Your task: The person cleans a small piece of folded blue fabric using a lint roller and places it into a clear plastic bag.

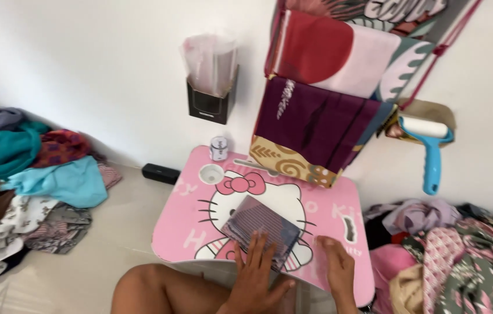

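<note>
White-walled room, pale floor, and a little pink table [188, 224] with a cartoon cat on top. A folded striped cloth [262, 230] lies in the middle of it. Left hand [256, 273] is flat on the near edge of the cloth, fingers spread, pressing not gripping. Right hand [335, 264] rests open on the tabletop just beside the cloth, holding nothing. Small cup [211, 172] and a jar [218, 148] sit at the far corner. Hanging fabrics [316, 116] on the wall behind, with a blue lint roller [431, 148] next to them. Heaps of clothes on the left [31, 186] and on the right [450, 250].
</note>
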